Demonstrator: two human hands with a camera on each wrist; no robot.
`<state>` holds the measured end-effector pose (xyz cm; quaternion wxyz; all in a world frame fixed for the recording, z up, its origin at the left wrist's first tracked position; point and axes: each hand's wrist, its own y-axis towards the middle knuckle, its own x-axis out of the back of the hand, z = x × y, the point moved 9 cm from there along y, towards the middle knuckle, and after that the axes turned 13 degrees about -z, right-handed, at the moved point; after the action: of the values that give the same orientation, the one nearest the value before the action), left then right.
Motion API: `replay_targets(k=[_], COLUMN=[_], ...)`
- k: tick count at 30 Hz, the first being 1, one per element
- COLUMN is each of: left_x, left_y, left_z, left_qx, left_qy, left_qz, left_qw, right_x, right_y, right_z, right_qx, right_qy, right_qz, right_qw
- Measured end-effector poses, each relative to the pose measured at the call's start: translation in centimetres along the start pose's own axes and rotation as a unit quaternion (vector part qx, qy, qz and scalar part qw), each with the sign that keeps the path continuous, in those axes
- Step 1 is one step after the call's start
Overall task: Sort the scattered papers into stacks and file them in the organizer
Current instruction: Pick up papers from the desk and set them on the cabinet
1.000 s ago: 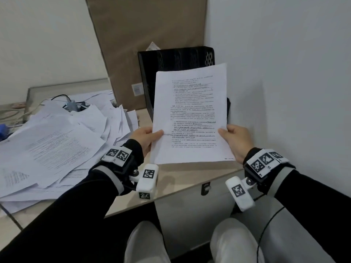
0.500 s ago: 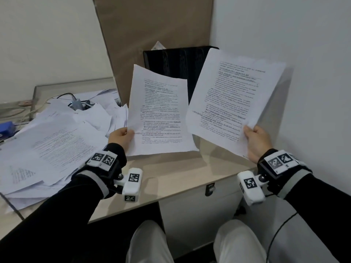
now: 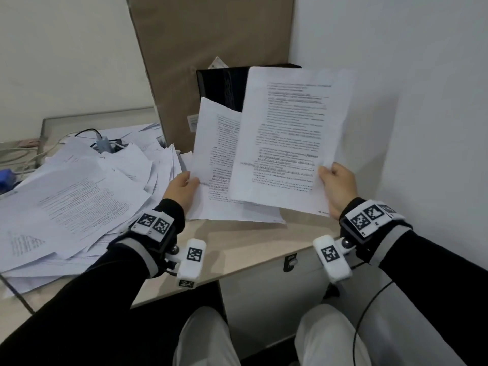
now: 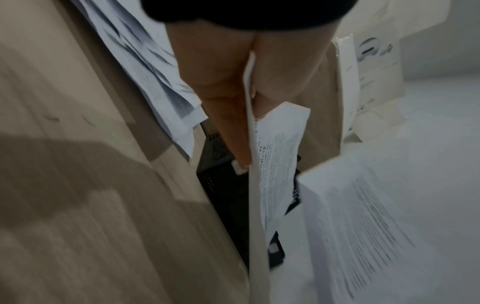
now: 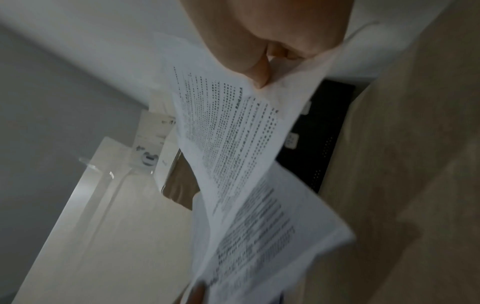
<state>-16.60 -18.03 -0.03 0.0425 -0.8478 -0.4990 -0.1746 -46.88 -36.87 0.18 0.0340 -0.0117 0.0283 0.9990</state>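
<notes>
I hold two printed sheets upright above the desk. My left hand (image 3: 182, 187) pinches the left edge of the rear sheet (image 3: 214, 159), also seen edge-on in the left wrist view as the rear sheet (image 4: 255, 185). My right hand (image 3: 336, 186) pinches the lower right edge of the front sheet (image 3: 287, 138), whose left part overlaps the rear one; the right wrist view shows the thumb pressed on the front sheet (image 5: 233, 127). Behind both stands the black mesh organizer (image 3: 221, 85). A big pile of scattered papers (image 3: 76, 196) covers the desk's left half.
The light wooden desk (image 3: 248, 247) has bare surface under the sheets, near its front edge. A brown cardboard panel (image 3: 206, 35) leans behind the organizer. White walls close the corner on the right. Cables and an adapter (image 3: 101, 143) lie behind the pile.
One second ago both hands held one bundle. Half a second ago it was split, a sheet in each hand, held wide apart. Now the right sheet has swung back left over the left sheet.
</notes>
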Motion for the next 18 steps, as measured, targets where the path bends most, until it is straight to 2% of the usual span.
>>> replay_targets(k=[6,11,16,18], left_x=[-3.8,-5.7,-5.2,-4.5], left_y=[-2.6,-4.0,-4.9,-4.7], left_z=[-1.2,-0.4,-0.9,-1.2], left_qx=[0.030,0.044,0.039,0.016], left_qy=[-0.055,-0.031,-0.079,-0.095], left_qz=[0.051,0.100,0.081,0.061], left_qw=[0.997,0.994,0.993,0.993], right_x=[-1.9,-2.8,-2.2,-1.6], right_y=[-1.2,-2.2,-2.2,-2.3], right_z=[-0.4,-1.8,-2.8,-3.5], right_qx=[0.034,0.028,0.030,-0.001], right_qy=[-0.094,-0.111,-0.114,-0.109], right_qz=[0.014,0.045,0.072,0.091], right_qw=[0.995,0.992,0.990,0.990])
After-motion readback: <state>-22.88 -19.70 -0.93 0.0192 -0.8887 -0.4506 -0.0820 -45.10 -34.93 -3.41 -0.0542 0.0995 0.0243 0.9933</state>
